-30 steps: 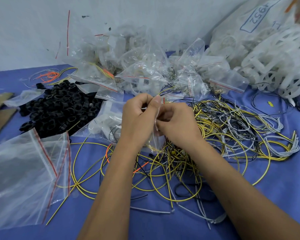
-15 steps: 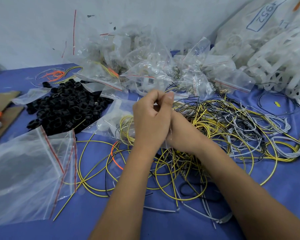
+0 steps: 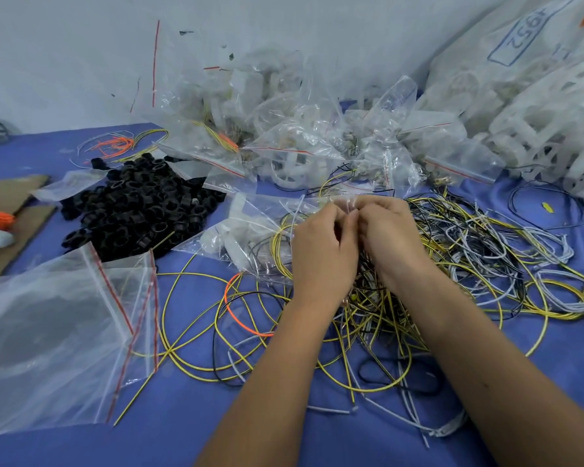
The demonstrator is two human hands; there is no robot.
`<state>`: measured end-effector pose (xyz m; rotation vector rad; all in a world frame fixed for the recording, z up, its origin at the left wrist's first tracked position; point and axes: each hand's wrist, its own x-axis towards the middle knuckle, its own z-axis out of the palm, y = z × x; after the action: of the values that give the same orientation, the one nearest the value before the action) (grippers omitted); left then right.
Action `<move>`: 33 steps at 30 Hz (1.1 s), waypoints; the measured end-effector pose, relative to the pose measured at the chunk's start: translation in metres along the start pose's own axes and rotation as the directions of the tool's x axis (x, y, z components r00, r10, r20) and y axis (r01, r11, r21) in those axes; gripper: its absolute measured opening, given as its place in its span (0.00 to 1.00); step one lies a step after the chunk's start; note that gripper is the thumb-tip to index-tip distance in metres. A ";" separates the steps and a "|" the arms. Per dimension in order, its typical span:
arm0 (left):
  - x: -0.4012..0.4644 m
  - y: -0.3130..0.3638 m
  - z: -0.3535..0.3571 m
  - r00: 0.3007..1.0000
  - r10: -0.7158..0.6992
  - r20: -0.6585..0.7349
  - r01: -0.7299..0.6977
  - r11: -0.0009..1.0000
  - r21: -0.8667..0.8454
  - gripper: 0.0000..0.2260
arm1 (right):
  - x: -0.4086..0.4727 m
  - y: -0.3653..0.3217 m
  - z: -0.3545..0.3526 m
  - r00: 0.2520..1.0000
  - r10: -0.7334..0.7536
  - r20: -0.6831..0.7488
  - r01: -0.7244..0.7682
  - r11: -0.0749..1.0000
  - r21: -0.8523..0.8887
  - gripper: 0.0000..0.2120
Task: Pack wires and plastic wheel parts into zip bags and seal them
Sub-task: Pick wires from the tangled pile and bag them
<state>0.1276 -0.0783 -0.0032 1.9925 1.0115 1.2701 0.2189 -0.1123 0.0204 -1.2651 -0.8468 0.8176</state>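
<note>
Both hands (image 3: 358,244) pinch zip bag (image 3: 346,202) top; bag hangs below grip.

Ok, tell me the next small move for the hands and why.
Probably slide the pinch along the zip bag mouth to close it. Both the left hand and right hand pinch its top edge together, and yellow wire and white parts already sit inside.

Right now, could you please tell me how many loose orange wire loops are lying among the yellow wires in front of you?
1: the orange wire loop lies on the blue table just left of the left hand. More may be hidden under the tangle.
</note>
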 end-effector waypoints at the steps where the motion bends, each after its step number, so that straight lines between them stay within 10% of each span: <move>1: 0.000 0.000 0.000 1.000 -0.008 0.015 0.008 1.000 -0.002 0.14 | 0.000 -0.001 0.000 0.999 0.013 -0.030 -0.013 1.000 -0.019 0.22; 7: -0.001 -0.006 -0.001 0.996 -0.024 0.091 0.021 0.999 0.038 0.07 | 0.001 0.004 0.001 0.951 -0.307 -0.026 0.216 0.725 -0.653 0.09; 22: -0.002 0.043 0.016 0.984 0.139 0.116 -0.155 0.976 0.152 0.09 | -0.013 -0.032 -0.066 0.857 -0.496 -0.138 0.209 0.580 -0.788 0.05; 29: -0.017 0.093 0.074 0.897 0.290 0.335 -0.326 0.943 0.058 0.08 | -0.043 -0.044 -0.160 0.840 -0.418 -0.346 -0.142 0.445 -0.884 0.05; 33: -0.030 0.108 0.105 0.760 0.362 0.539 -0.449 0.893 0.034 0.03 | -0.061 -0.056 -0.200 0.952 0.007 -0.306 -0.301 0.192 -0.934 0.08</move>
<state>0.2477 -0.1696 0.0255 2.5904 0.4293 0.7634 0.3705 -0.2639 0.0500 -2.6157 -1.0835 0.1177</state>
